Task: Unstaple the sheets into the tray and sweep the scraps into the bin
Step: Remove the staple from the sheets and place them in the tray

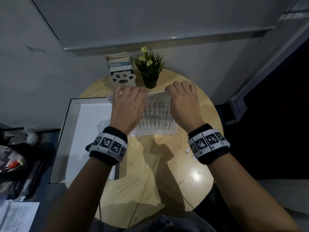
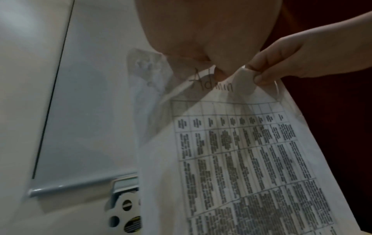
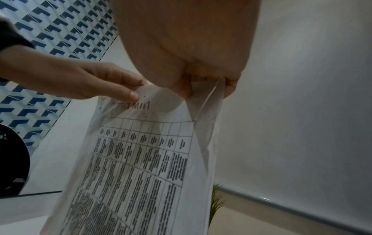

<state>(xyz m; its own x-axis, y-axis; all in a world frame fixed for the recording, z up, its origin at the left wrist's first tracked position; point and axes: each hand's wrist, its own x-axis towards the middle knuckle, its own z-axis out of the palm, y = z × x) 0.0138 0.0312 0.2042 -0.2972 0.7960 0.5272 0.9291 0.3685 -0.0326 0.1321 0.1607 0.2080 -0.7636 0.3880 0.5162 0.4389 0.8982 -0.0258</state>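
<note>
now sheets [image 1: 157, 114] top edge pinched, left hand [image 1: 128, 106], right hand [image 1: 182, 101]

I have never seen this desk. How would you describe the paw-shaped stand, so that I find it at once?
Start at the round wooden table and look to its far edge, by the wall. There, left of the potted plant, a row of books stands upright, and the paw-shaped stand stands in front of them. It is the only pale, flat piece there, with rounded holes like a paw print.

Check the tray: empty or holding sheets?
Cannot tell for sure. In the head view the tray shows only a plain white inside; the printed sheets are outside it, pinched by both hands.
</note>
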